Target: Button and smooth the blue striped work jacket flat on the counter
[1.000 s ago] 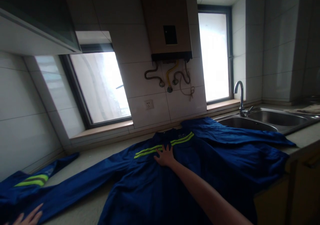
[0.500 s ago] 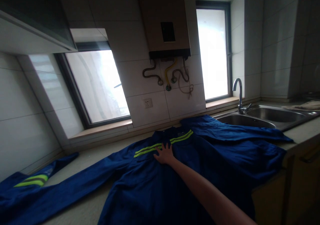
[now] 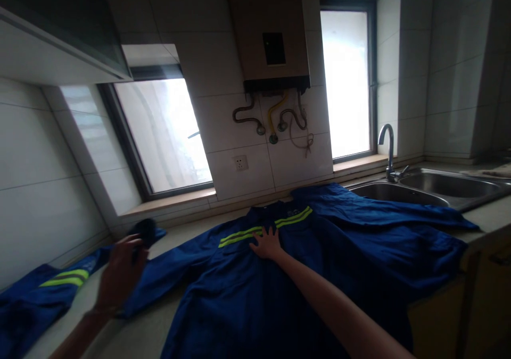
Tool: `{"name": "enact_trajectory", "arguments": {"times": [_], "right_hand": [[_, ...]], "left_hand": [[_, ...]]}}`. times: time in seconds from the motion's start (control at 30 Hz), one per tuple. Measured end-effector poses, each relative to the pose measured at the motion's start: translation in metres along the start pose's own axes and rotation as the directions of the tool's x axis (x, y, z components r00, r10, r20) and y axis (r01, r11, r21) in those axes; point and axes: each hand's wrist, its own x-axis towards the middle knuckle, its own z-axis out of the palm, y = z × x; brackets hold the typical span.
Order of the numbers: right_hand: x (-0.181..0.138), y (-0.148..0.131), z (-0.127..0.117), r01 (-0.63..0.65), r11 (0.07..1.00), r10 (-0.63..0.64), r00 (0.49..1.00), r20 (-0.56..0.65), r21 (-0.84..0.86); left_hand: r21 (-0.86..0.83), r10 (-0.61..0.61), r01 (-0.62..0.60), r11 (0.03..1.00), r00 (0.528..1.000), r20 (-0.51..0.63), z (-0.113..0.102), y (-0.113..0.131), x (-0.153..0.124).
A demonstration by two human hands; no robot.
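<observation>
Blue cloth covered most of the desk (image 3: pixel 159 330): a work jacket (image 3: pixel 255 290) with yellow-green stripes lay spread flat, front up. The right hand (image 3: pixel 268 244) pressed open-palmed on its chest, fingers splayed just below the stripes. The left hand (image 3: pixel 118 277) was closed around the cuff end of the jacket's sleeve (image 3: pixel 147 231), lifting it off the desk.

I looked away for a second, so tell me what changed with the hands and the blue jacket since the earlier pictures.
The left hand has come up from the bottom edge and taken the jacket's left sleeve end in its grip, lifting it off the counter toward the middle. The right hand stays flat by the yellow stripes; the blue jacket stays spread.
</observation>
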Motion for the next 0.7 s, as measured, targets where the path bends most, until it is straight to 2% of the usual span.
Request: {"name": "enact_trajectory", "arguments": {"times": [0.03, 0.07, 0.1, 0.13, 0.2, 0.27, 0.37, 0.53, 0.63, 0.7], "right_hand": [[0.000, 0.000, 0.000, 0.003, 1.000, -0.003, 1.000, -0.005, 0.000], [0.000, 0.001, 0.000, 0.008, 1.000, -0.008, 1.000, -0.010, -0.001], [-0.001, 0.001, 0.000, 0.013, 1.000, -0.013, 1.000, -0.016, -0.002], [-0.001, 0.001, 0.000, 0.017, 1.000, -0.017, 1.000, -0.019, -0.004], [-0.002, 0.002, -0.001, 0.019, 1.000, -0.019, 1.000, -0.013, -0.007], [-0.003, 0.002, -0.002, 0.019, 1.000, -0.019, 1.000, -0.005, -0.006], [-0.004, 0.000, -0.005, 0.022, 0.999, -0.020, 0.999, -0.039, 0.043], [-0.002, 0.000, -0.010, 0.075, 0.964, -0.034, 0.986, -0.162, 0.256], [0.001, 0.005, -0.011, 0.138, 0.933, -0.095, 0.985, -0.143, 0.333], [0.004, 0.010, -0.010, 0.189, 0.868, -0.149, 0.981, -0.122, 0.460]], "left_hand": [[-0.072, 0.089, -0.087, 0.994, 0.996, 0.022, 0.013, 0.019, -0.009], [-0.153, 0.216, -0.197, 0.968, 0.969, 0.120, 0.026, 0.039, -0.022], [-0.235, 0.333, -0.280, 0.931, 0.915, 0.228, 0.038, 0.059, -0.036], [-0.300, 0.395, -0.302, 0.905, 0.858, 0.327, 0.047, 0.078, -0.052], [-0.371, 0.484, -0.326, 0.869, 0.716, 0.503, 0.059, 0.108, -0.080], [-0.350, 0.483, -0.336, 0.875, 0.662, 0.573, 0.063, 0.124, -0.097], [-0.270, 0.436, -0.342, 0.900, 0.701, 0.564, 0.065, 0.135, -0.102], [-0.266, 0.483, -0.403, 0.876, 0.737, 0.473, 0.073, 0.151, -0.092], [-0.336, 0.452, -0.323, 0.885, 0.772, 0.447, 0.081, 0.158, -0.081], [-0.413, 0.407, -0.236, 0.880, 0.823, 0.397, 0.085, 0.160, -0.068]]}}
